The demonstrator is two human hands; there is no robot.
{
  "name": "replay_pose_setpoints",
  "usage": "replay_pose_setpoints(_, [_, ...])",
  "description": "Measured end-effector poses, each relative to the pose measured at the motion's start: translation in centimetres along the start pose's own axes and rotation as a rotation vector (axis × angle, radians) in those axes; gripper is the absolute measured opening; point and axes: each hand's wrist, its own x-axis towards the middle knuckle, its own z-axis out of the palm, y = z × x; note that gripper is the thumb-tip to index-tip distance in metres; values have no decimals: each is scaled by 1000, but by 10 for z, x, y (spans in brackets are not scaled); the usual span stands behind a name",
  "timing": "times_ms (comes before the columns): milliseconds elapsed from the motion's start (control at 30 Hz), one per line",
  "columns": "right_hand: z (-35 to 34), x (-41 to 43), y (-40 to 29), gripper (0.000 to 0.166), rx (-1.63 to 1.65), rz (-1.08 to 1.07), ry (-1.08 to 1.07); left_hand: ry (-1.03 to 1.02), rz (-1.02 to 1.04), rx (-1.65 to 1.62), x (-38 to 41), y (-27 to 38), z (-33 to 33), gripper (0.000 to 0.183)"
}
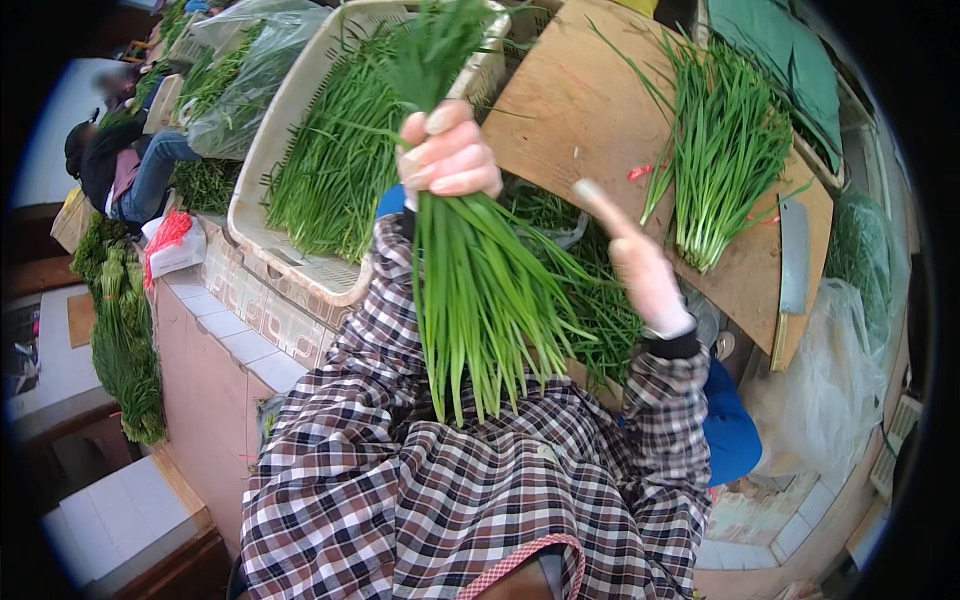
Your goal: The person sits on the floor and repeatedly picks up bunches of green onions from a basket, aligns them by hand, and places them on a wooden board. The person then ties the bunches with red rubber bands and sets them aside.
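Note:
My left hand (450,154) grips a bunch of green garlic chives (480,277) around its middle. Its blade tips fan downward over my checked apron, and the upper end of the bunch is blurred. To the right, my right hand (637,262) is raised with the index finger pointing up and left; motion blurs it, and nothing shows in it. Loose chives (600,322) lie below and between my hands. A second bunch of chives (727,150), pale stems toward me, rests on the wooden board (555,97) beyond my right hand.
A cleaver (793,255) lies along the board's right edge. Behind my left hand stands a white plastic crate (247,195) full of chives. Clear plastic bags (817,390) are at the right. Several tied bundles (124,337) hang over the left ledge. A person (120,165) sits at the far left.

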Motion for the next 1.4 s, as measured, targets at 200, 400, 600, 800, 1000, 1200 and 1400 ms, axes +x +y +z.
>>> replay_pose_setpoints(200, [41,-31,-6,124,976,565,-183,490,-138,490,30,8,21,24])
replay_pose_setpoints(400, [43,-30,7,126,989,353,-196,1190,-25,1269,71,-15,-8,19])
replay_pose_setpoints(600, [25,-24,16,104,981,321,-308,1378,85,1274,97,-28,-58,17])
replay_pose_setpoints(800, [39,-16,6,85,1053,383,-81,1609,-43,1725,121,1,-104,22])
replay_pose_setpoints(1000, [41,1,-16,39,939,556,191,1890,14,1760,148,-33,-63,39])
replay_pose_setpoints(1200, [26,4,-12,31,1133,515,50,1607,438,1101,132,20,-89,23])
replay_pose_setpoints(1400, [-11,3,-37,72,927,363,-113,729,36,819,62,22,-35,76])
